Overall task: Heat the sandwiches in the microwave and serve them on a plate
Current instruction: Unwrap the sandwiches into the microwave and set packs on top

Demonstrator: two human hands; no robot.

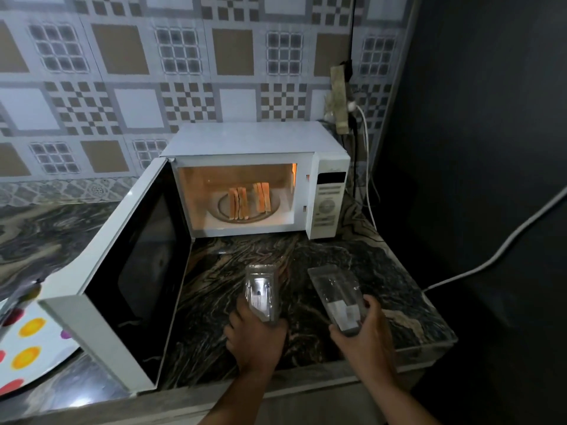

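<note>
sandwiches (249, 199) stand on edge in two stacks on the turntable plate (224, 211) inside the lit microwave (260, 179), whose door (129, 271) swings wide open to the left. the left hand (256, 335) grips one clear plastic sandwich box (262, 291) and the right hand (365, 329) grips another clear box (336, 297), both empty by the look of them, held just above the marble counter (383, 271). the bread looks light and soft, likely to sag or split apart if pinched at one corner, so i would take each stack across its flat faces, fingers on one side and thumb on the other. after heating it may be hot and limp. a dotted serving plate (27, 348) waits at the far left, partly hidden by the door.
</note>
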